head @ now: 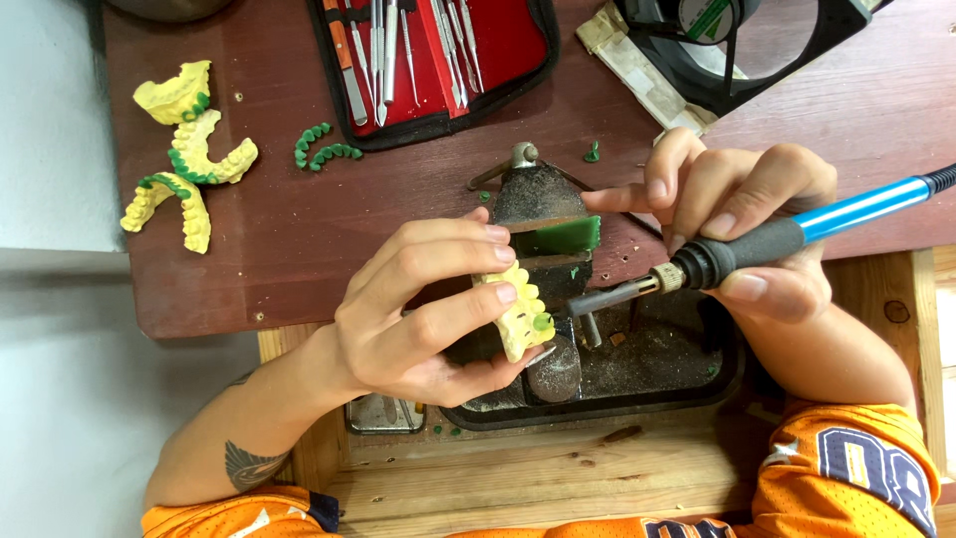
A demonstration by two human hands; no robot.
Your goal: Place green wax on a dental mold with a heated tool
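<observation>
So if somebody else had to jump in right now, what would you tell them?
Left hand: grips a yellow dental cast carrying a small dab of green wax.
Right hand: holds the blue-handled heated tool, tip close to the cast, not touching it.
Green wax block sits on the small vise. Three more casts with green wax lie on the table's far left; red instrument case at the top.
Done: one green dab placed. Left: cannot tell how much more wax is needed.

Likely a dental workshop: plaster casts (184, 149), instrument case (438, 60), bench vise (538, 239).
</observation>
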